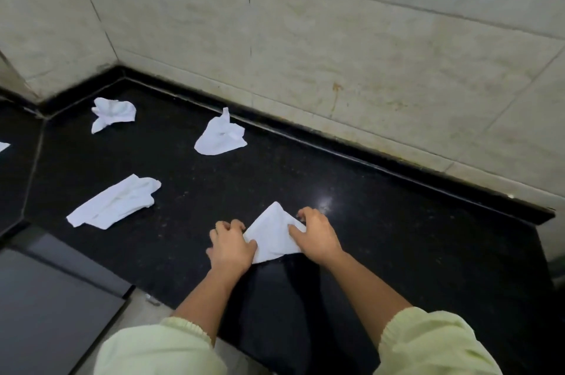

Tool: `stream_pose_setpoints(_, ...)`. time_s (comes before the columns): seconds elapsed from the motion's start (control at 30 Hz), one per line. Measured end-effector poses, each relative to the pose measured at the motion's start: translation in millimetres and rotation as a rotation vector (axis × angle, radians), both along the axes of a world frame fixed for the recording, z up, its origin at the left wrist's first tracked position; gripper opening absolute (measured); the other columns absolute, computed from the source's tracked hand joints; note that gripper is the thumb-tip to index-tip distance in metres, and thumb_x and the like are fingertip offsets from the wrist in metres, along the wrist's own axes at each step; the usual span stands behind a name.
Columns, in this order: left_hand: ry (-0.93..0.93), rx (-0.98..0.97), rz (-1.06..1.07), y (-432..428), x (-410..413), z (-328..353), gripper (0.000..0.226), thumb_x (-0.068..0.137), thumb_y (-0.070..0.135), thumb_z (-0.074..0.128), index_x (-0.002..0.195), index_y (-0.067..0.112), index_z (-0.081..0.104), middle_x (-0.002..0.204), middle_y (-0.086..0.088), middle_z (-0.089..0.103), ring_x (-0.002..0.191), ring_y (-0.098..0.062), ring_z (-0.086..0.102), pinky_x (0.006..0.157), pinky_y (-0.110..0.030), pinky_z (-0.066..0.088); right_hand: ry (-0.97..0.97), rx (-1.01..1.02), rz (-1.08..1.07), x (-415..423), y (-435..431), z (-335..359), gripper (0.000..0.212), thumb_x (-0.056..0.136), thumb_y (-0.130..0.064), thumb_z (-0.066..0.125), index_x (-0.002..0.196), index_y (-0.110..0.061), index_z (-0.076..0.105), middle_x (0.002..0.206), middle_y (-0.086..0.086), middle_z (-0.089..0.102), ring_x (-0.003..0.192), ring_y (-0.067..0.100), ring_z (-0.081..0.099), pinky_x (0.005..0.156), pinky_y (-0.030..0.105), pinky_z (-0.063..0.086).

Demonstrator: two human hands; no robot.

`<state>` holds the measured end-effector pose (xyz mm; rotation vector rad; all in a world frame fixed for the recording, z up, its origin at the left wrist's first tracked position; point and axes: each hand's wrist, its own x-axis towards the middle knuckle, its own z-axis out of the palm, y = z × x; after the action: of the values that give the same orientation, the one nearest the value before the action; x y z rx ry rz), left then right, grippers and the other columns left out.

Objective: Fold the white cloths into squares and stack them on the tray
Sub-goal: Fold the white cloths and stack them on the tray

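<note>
Counter (397, 237): black, by tiled wall (336, 38).
Hands: near cloth (272, 231) is pinched by left hand (232, 244) and right hand (316, 235).
To do: three far cloths (113, 113) (220, 136) (114, 202) unfolded; none stacked on tray (46, 313).

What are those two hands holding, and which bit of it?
The small white folded cloth on the black stone counter: the left-hand grip pinches its left corner, the right-hand grip its right corner.
</note>
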<state>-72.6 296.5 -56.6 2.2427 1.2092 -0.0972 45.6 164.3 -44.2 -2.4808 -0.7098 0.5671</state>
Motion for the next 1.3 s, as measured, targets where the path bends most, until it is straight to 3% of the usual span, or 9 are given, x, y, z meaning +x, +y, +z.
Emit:
stream_pose_setpoints(0.23, 0.331, -0.037, 0.002, 25, 21, -25, 0.08, 0.076, 0.062, 0.062, 0.135, 0.018, 0.034, 0.135, -0.008, 0.048, 0.127, -0.028, 0.041, 0.103, -0.047, 0.028, 0.114, -0.079, -0.028, 23, 49, -16, 0.041, 0.089, -0.041, 0.058, 0.118, -0.011, 0.056, 0.118, 0.005, 0.059, 0.11, 0.024, 0.055, 0.096, 0.045, 0.046)
stream_pose_setpoints(0.4, 0.294, -0.098, -0.081, 38, 29, -29, 0.036, 0.077, 0.055, 0.063, 0.098, 0.027, 0.059, 0.102, 0.003, 0.066, 0.105, -0.019, 0.057, 0.098, -0.041, 0.028, 0.201, -0.125, -0.054, 30, 67, -27, 0.028, 0.085, -0.022, 0.06, 0.111, -0.012, 0.057, 0.107, 0.005, 0.063, 0.099, 0.024, 0.061, 0.088, 0.039, 0.051)
stream_pose_setpoints(0.5, 0.167, -0.186, -0.119, 48, 32, -29, 0.021, 0.079, 0.043, 0.065, 0.068, 0.027, 0.056, 0.079, 0.007, 0.064, 0.091, -0.016, 0.061, 0.098, -0.041, 0.036, 0.282, -0.023, -0.149, 34, 70, -27, 0.013, 0.082, -0.009, 0.057, 0.093, -0.01, 0.064, 0.09, 0.004, 0.064, 0.087, 0.02, 0.061, 0.07, 0.03, 0.049)
stream_pose_setpoints(0.63, 0.043, -0.27, -0.167, 61, 40, -19, 0.015, 0.079, 0.03, 0.067, 0.076, 0.028, 0.052, 0.074, 0.012, 0.055, 0.075, -0.006, 0.052, 0.091, -0.035, 0.033, 0.441, 0.156, -0.331, 37, 69, -15, 0.009, 0.08, -0.006, 0.053, 0.073, -0.011, 0.055, 0.074, 0.001, 0.055, 0.071, 0.015, 0.052, 0.059, 0.026, 0.039)
stream_pose_setpoints(0.8, 0.004, -0.361, -0.376, 86, 54, -3, 0.023, 0.073, 0.032, 0.074, 0.08, 0.028, 0.053, 0.081, 0.009, 0.058, 0.083, -0.012, 0.057, 0.09, -0.041, 0.048, 0.546, 0.301, -0.521, 37, 68, 3, 0.016, 0.069, 0.002, 0.052, 0.068, -0.012, 0.046, 0.066, 0.002, 0.044, 0.065, 0.017, 0.042, 0.057, 0.028, 0.033)
stream_pose_setpoints(1.0, -0.018, -0.499, -0.532, 108, 69, 19, 0.028, 0.072, 0.033, 0.081, 0.053, 0.022, 0.062, 0.056, 0.009, 0.053, 0.06, -0.007, 0.051, 0.058, -0.023, 0.039, 0.742, 0.533, -0.776, 44, 50, 25, 0.009, 0.046, -0.024, 0.061, 0.046, -0.021, 0.053, 0.068, 0.006, 0.054, 0.074, 0.028, 0.051, 0.071, 0.041, 0.041)
stream_pose_setpoints(1.1, 0.008, -0.572, -0.578, 120, 77, 35, 0.037, 0.066, 0.039, 0.084, 0.07, 0.005, 0.069, 0.059, 0.001, 0.052, 0.06, -0.011, 0.048, 0.058, -0.022, 0.037, 0.772, 0.685, -0.744, 47, 37, 43, 0.01, 0.051, -0.019, 0.062, 0.057, -0.012, 0.058, 0.071, 0.012, 0.059, 0.075, 0.032, 0.059, 0.074, 0.042, 0.045)
stream_pose_setpoints(1.2, 0.013, -0.632, -0.568, 133, 89, 53, 0.05, 0.052, 0.051, 0.085, 0.075, 0.015, 0.06, 0.075, -0.006, 0.048, 0.073, -0.018, 0.042, 0.068, -0.031, 0.033, 0.722, 0.769, -0.72, 53, 26, 61, 0.014, 0.055, -0.017, 0.058, 0.065, -0.008, 0.055, 0.074, 0.015, 0.055, 0.069, 0.028, 0.058, 0.062, 0.035, 0.044)
stream_pose_setpoints(1.3, -0.052, -0.684, -0.54, 143, 103, 75, 0.036, 0.065, 0.039, 0.085, 0.07, 0.012, 0.061, 0.076, -0.005, 0.058, 0.076, -0.015, 0.053, 0.072, -0.03, 0.044, 0.629, 0.78, -0.763, 62, 19, 71, 0.018, 0.057, -0.017, 0.058, 0.072, -0.01, 0.052, 0.077, 0.013, 0.049, 0.07, 0.028, 0.051, 0.061, 0.036, 0.038)
